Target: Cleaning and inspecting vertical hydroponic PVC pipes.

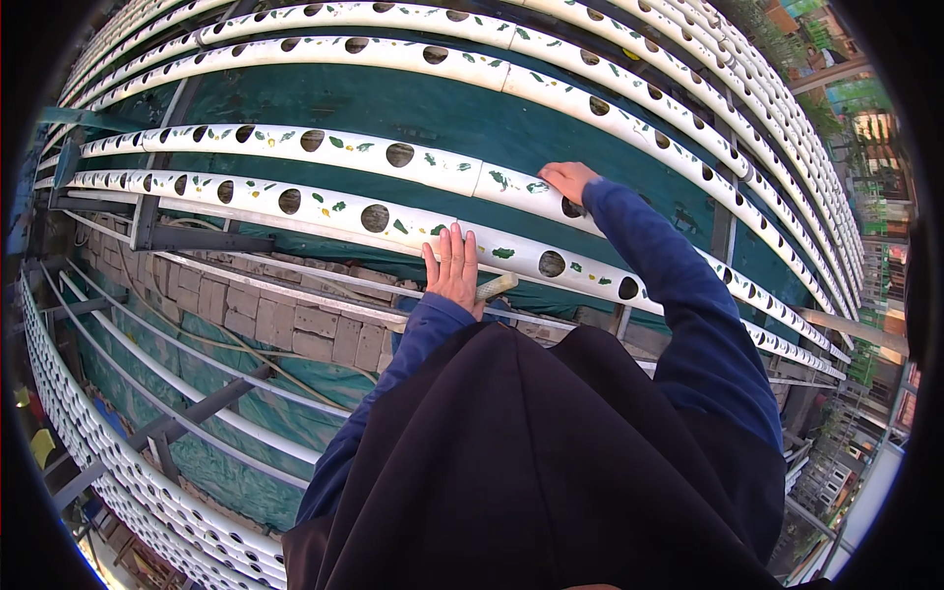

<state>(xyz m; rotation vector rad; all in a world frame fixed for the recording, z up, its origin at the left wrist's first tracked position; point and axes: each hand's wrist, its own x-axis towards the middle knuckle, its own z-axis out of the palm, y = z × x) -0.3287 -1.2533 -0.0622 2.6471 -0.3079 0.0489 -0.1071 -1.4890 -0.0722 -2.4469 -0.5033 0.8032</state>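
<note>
Big to small. Rack of long white pipes [295, 202] w/ round holes runs across the whole view, curved by the fisheye, several rows stacked toward the top; more holed pipes at lower left [108, 462]. Teal sheet [442, 113] lies under the pipes. Below the near row: brick paving [295, 324], grey metal bars [197, 403]. Buildings at right edge, tiny, can't tell more.

Person in dark blue sleeves + dark apron-like cloth [531, 462] fills the lower middle.

Left hand [452, 270]: flat, fingers together and stretched, palm pressed on the near side of the nearest pipe, just left of a hole. Not gripping anything as far as I can see. A short pale stick-like piece [497, 287] pokes out just right of that hand, touching or just beside it; can't tell if held.

Right hand [568, 182]: reached over to the second pipe, fingers curled down at a hole by the pipe joint. Fingertips hidden, so can't tell if it pinches sth or just touches the rim.

Progress, judged only: pipes carry small green leaf bits [339, 206] on the outer surface, while the holes look dark + empty, no plants standing in them. So hands are at two spots mid-rack; most holes along both rows look the same, nothing marks which are dealt with.
</note>
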